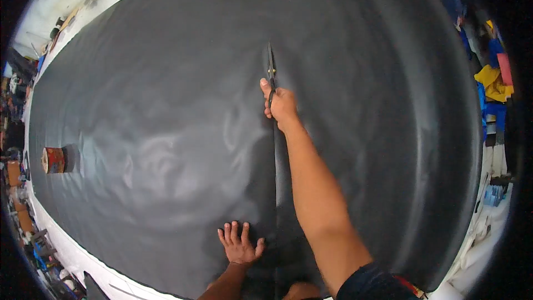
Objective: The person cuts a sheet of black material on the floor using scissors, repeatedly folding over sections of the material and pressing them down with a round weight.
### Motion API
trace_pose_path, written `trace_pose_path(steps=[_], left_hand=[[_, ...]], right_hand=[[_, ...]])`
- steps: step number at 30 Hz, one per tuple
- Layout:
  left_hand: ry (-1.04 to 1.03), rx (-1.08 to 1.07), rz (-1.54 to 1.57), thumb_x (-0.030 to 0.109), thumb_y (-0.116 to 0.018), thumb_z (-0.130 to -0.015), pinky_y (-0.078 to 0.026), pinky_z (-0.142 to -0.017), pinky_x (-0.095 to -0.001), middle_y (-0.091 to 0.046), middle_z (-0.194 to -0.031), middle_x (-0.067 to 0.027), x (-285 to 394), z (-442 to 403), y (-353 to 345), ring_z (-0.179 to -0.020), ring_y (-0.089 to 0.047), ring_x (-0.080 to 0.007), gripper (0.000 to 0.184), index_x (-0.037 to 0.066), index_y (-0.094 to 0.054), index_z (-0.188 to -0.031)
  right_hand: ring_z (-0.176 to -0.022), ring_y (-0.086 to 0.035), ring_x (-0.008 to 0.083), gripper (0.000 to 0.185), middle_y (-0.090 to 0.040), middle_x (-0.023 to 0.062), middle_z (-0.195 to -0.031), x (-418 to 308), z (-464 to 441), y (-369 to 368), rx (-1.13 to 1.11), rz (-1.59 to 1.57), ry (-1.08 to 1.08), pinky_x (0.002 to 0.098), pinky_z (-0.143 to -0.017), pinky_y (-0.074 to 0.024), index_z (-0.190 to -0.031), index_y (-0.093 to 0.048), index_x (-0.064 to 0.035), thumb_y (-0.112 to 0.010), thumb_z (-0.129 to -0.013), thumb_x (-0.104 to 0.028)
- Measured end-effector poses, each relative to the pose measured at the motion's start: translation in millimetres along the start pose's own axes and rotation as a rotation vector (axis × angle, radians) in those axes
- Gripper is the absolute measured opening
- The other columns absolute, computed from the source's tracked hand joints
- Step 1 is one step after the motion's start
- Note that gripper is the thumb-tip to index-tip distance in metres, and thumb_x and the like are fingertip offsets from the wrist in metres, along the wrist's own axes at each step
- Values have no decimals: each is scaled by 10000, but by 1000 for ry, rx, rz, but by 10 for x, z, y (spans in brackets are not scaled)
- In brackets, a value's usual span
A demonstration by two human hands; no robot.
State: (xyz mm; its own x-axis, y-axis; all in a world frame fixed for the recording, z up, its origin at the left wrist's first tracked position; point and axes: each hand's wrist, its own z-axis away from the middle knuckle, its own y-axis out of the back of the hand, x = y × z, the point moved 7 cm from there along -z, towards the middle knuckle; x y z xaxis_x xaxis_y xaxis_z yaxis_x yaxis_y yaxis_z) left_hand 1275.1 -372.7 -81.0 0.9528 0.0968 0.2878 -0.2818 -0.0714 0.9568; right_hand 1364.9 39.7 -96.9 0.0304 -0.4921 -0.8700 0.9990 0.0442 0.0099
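A large sheet of black, leather-like material (pixel 166 55) spreads over most of the view. My right hand (pixel 284 105) grips a pair of scissors (pixel 270 66) near the middle of the sheet, blades pointing away from me. Behind the scissors a straight cut line (pixel 275 189) runs back toward my body. My left hand (pixel 241 245) lies flat on the sheet, fingers spread, just left of that line and close to me. It holds nothing.
A reddish-brown can (pixel 53 160) stands on the sheet at the far left. Pale floor (pixel 61 228) borders the sheet. Yellow cloth (pixel 492 83) and other coloured scraps lie along the right edge. Cardboard boxes (pixel 14 173) and clutter are at the left.
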Motion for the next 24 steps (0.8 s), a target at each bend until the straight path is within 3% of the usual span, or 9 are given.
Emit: trace_pose_path(steps=[2, 4, 5, 7, 8, 10, 12, 20, 24], left_hand=[[10, 14, 28, 511, -595, -834, -242, -1070, -655, -404, -1376, -235, 40, -120, 159, -1339, -323, -436, 594, 88, -574, -1250], [207, -108, 194, 515, -603, -834, -323, -973, -609, -458, -1267, -224, -60, -327, 274, -1214, -410, -407, 536, 76, -613, -1141], [235, -1, 133, 437, -638, -848, -369, -909, -511, -503, -1154, -216, -83, -734, 448, -1087, -468, -381, 450, 60, -620, -1095], [330, 52, 350, 324, -673, -829, -381, -922, -478, -546, -1100, -199, -203, -1860, 596, -1045, -494, -377, 374, 51, -647, -1084], [247, 218, 352, 274, -679, -836, -390, -927, -456, -565, -1095, -207, -235, -2416, 576, -1035, -514, -384, 366, 25, -632, -1101], [45, 398, 190, 293, -665, -857, -320, -1065, -524, -492, -1330, -223, -205, -3449, 512, -1266, -428, -421, 469, 39, -573, -1240], [64, 286, 41, 397, -588, -900, -199, -1159, -529, -385, -1471, -221, -221, -4108, 255, -1396, -301, -417, 596, 77, -477, -1390], [152, 134, -43, 471, -488, -914, -124, -1192, -525, -300, -1541, -197, -283, -4310, 29, -1454, -211, -379, 656, 103, -417, -1452], [142, 125, -43, 410, -567, -892, -157, -1171, -559, -319, -1516, -229, -239, -4339, 35, -1426, -249, -427, 653, 98, -413, -1445]], right_hand=[[-471, -485, 124, 536, -506, 24, -608, -34, 13, 5, 5, 28, 22, 287, -434, -405, -724, -535, -64, -701, -846, -559], [-469, -489, 127, 537, -515, 28, -615, -7, 38, -7, -14, -16, -46, 283, -429, -401, -711, -521, -73, -698, -848, -562], [-475, -494, 128, 538, -514, 27, -614, -26, 43, -4, -20, -9, -49, 285, -439, -409, -712, -521, -72, -693, -852, -562], [-477, -493, 127, 536, -514, 27, -614, -9, 61, -28, -20, -1, -69, 288, -442, -410, -717, -526, -70, -692, -853, -560], [-479, -493, 127, 533, -514, 28, -615, -11, 33, -20, -13, 6, -85, 290, -445, -411, -721, -530, -68, -691, -854, -559], [-477, -490, 127, 530, -513, 27, -613, -6, -13, -23, -10, 2, -78, 289, -444, -407, -727, -534, -67, -690, -855, -557], [-475, -487, 127, 527, -512, 25, -611, 87, 5, -18, -16, 6, -93, 289, -442, -403, -733, -537, -66, -690, -855, -555], [-413, -489, 129, 480, -494, 13, -544, -94, 42, -40, -16, -15, -84, 284, -396, -383, -694, -506, -74, -668, -905, -473], [-404, -471, 127, 502, -475, 9, -518, -173, -201, -60, 32, -46, -107, 283, -397, -373, -671, -501, -86, -659, -904, -501]])
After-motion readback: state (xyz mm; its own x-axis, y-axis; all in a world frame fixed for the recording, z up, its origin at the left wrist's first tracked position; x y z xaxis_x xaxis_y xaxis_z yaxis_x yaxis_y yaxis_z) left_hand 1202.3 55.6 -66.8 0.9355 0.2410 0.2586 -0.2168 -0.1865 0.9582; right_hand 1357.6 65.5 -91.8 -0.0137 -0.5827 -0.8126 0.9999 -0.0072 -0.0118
